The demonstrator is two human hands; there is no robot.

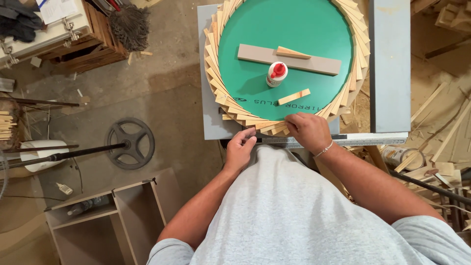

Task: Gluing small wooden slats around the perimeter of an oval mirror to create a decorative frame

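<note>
A round green panel [289, 34] lies on the grey desk [208, 73], ringed by overlapping wooden slats [212, 64]. The right hand [308, 130] presses down on the nearest slats at the ring's near edge, fingers bent over them. The left hand [240, 147] rests just beside it at the desk's near edge, fingers curled, pinching a slat end [262, 128]. A glue bottle [276, 74] with a red cap stands on the panel beyond the hands, between a grey board [319, 64] and a loose wood strip [293, 96]. A metal ruler [363, 141] lies along the near edge.

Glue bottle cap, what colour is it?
Red, on the white glue bottle; the head view shows it best.
</note>
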